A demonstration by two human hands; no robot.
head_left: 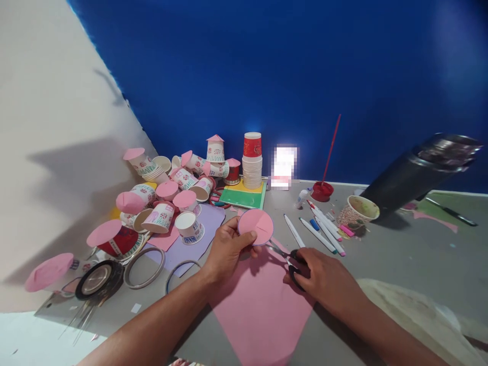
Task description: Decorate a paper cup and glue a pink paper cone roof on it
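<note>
My left hand (231,244) pinches a pink paper circle (256,223) by its lower left edge, thumb on top. A short line shows near the middle of the circle; whether it is a cut or a crease I cannot tell. In my right hand (324,277) is a pair of black-handled scissors (294,264), its blades pointing left at the circle's lower right edge. Whether the blades touch the paper is unclear. Beneath both hands lies a large sheet of pink paper (263,310) on the grey table.
Decorated paper cups (156,218) with pink tops crowd the left side. A cup stack (252,165) stands on a green and yellow book (244,195). Markers (318,235), a patterned cup (357,212) and a dark tilted flask (407,173) are at right. Tape rings (145,268) lie left.
</note>
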